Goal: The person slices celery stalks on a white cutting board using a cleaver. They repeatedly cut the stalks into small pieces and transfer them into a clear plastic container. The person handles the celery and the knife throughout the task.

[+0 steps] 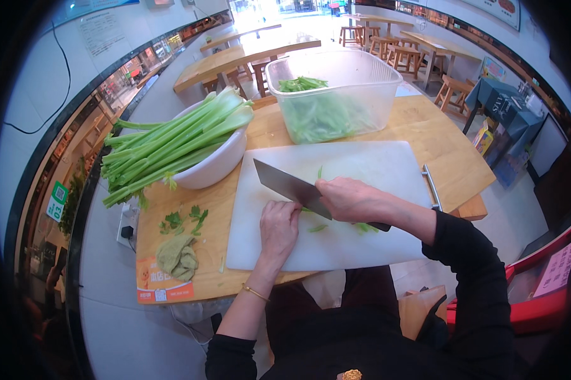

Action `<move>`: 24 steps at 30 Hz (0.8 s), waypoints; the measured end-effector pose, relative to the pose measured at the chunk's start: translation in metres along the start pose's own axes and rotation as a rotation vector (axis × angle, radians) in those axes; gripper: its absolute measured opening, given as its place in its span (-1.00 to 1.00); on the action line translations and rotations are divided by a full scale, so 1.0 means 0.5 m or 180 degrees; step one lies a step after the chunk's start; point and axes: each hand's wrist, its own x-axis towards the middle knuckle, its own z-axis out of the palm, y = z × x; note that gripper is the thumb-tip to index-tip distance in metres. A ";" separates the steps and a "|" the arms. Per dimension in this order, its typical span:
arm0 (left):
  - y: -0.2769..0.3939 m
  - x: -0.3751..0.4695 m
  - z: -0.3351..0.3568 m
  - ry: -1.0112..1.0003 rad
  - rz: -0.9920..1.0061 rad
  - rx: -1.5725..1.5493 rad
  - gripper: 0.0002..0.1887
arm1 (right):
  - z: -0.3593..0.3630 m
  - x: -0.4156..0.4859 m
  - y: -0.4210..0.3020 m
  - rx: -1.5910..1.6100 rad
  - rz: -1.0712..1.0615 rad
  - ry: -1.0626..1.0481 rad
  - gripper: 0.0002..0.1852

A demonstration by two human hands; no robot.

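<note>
My right hand (pixel 345 197) grips a Chinese cleaver (pixel 290 185) by its dark handle, the blade slanting to the upper left above a white cutting board (pixel 380 166). Against the lower left of the blade rests my left hand (pixel 280 225), its curled fingers on the board, largely hiding a green celery piece (pixel 306 209). Cut celery slices (pixel 365 228) lie under and beside my right hand. Celery stalks (pixel 181 142) are heaped in a white bowl (pixel 214 171) at the left. Behind the board, a clear plastic tub (pixel 375 102) holds cut celery (pixel 314 111).
Celery leaves (pixel 174 221) and a crumpled green cloth (pixel 177 256) lie left of the board on the wooden table (pixel 437 128). A metal handle (pixel 431 187) stands at the board's right end. A power socket (pixel 126 225) is on the left wall; wooden stools (pixel 404 57) stand farther back.
</note>
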 end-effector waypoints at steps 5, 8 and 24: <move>0.004 0.004 -0.003 -0.0013 0.0067 0.0033 -0.89 | 0.010 0.038 -0.011 0.0161 -0.0043 0.0302 -0.83; 0.005 0.007 -0.005 -0.0081 0.0188 0.0195 -0.90 | 0.012 0.051 0.001 0.0515 0.0123 0.0254 -0.82; -0.090 -0.019 -0.163 0.0024 -0.1060 0.0151 -0.80 | 0.029 -0.154 0.140 0.3711 0.0383 0.0866 -0.74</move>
